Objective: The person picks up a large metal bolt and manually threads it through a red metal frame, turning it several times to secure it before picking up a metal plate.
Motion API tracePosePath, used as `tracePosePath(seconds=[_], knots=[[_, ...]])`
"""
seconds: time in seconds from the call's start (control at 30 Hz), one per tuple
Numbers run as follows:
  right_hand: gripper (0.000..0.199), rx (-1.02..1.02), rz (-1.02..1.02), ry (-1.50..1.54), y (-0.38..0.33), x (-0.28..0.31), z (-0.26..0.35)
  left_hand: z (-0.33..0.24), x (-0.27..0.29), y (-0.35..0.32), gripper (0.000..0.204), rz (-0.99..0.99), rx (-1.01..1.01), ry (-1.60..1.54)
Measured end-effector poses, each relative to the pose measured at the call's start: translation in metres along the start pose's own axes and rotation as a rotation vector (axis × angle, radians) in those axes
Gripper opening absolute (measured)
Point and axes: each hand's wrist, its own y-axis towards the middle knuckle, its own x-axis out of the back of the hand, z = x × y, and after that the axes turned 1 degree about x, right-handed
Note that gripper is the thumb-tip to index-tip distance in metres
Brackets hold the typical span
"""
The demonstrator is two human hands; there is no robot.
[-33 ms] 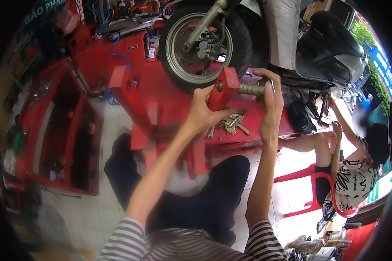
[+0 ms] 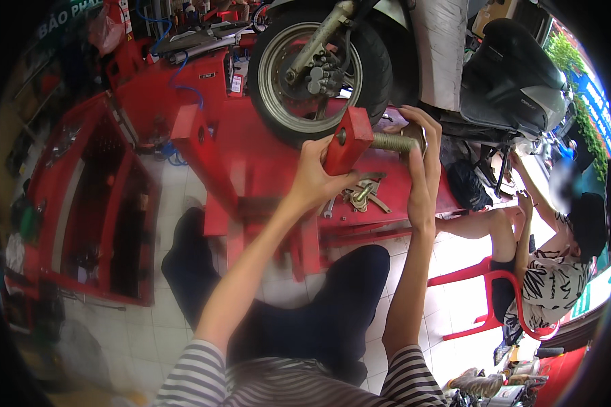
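My left hand (image 2: pixel 319 176) is wrapped round a red steel block (image 2: pixel 348 144) with a hole in its face, part of a red frame. A thick threaded rod (image 2: pixel 390 142) sticks out of the block's right side. At the rod's right end sits a round metal piece (image 2: pixel 415 133), partly hidden by my right hand (image 2: pixel 424 166). The right fingers curl over its far side and the thumb lies on the near side. Beyond the hands stands a scooter's front wheel (image 2: pixel 268 85). A second red upright (image 2: pixel 200 146) stands to the left, apart from both hands.
A red platform (image 2: pixel 271 163) carries the scooter, a spanner (image 2: pixel 329 207) and a brass-coloured metal part (image 2: pixel 362 195). At right, another person (image 2: pixel 553 271) sits on a red plastic chair (image 2: pixel 489 278). A red cabinet (image 2: pixel 125 210) stands at left.
My right hand has shifted slightly around the rod's end, its fingers and thumb in a slightly different position. The left hand stays on the red block.
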Motion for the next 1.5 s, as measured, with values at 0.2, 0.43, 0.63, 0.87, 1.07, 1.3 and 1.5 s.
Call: tracePosePath(seconds=[0.2, 0.43, 0.63, 0.87, 1.07, 1.3, 1.5], knots=[[0.044, 0.004, 0.119, 0.022, -0.007, 0.018, -0.012, -0.001, -0.003, -0.001, 0.027, 0.006, -0.134, 0.02], [0.04, -0.274, 0.139, 0.112, -0.002, 0.018, -0.002, 0.003, -0.002, 0.001, 0.026, 0.017, -0.111, -0.01], [0.035, -0.145, 0.144, 0.264, 0.001, 0.018, 0.0, 0.004, -0.003, 0.001, 0.026, -0.019, -0.089, -0.011], [0.038, -0.106, 0.14, 0.279, -0.005, 0.025, -0.004, 0.001, -0.004, -0.003, 0.025, 0.021, -0.091, -0.05], [0.046, 0.02, 0.186, 0.112, -0.001, 0.021, 0.002, -0.003, -0.006, -0.003, 0.027, 0.004, -0.08, -0.061], [0.052, -0.339, 0.299, 0.23, 0.003, 0.035, -0.005, 0.0, -0.003, 0.0, 0.029, -0.016, -0.101, -0.044], [0.061, -0.06, 0.261, 0.155, 0.004, 0.028, -0.011, -0.002, -0.004, 0.002, 0.027, 0.019, -0.058, -0.022]])
